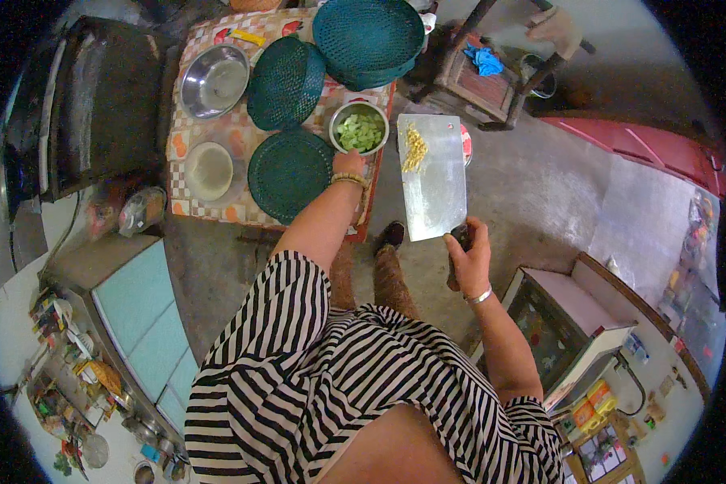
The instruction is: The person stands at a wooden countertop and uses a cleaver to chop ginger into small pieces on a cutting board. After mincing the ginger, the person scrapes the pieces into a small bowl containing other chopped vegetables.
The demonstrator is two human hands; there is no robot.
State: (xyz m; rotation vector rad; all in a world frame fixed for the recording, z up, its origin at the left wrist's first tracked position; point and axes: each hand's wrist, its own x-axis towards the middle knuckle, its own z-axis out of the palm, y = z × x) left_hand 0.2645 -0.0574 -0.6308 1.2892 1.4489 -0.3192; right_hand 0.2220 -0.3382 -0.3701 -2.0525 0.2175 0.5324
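My right hand (473, 257) grips the dark handle of a cleaver (438, 193), its broad steel blade held flat. Chopped yellowish bits (415, 147), perhaps garlic or ginger, lie near the blade's far left edge. At the table's right edge, my left hand (349, 163) holds the near rim of a steel bowl (334, 137). Cut pale-green vegetable pieces (360, 131) fill part of that bowl. To its left, a round dark-green woven tray (287, 175) lies on the table. The cleaver hides most of a red-and-white round thing (467, 145) behind it.
The checked tablecloth (181, 207) also carries green plastic baskets (369, 36), a steel basin (215, 81) and a pale round bowl (209, 172). A wooden chair (481, 75) with a blue cloth (484, 60) stands beyond at right. A glass-sided cabinet (544, 330) is at near right.
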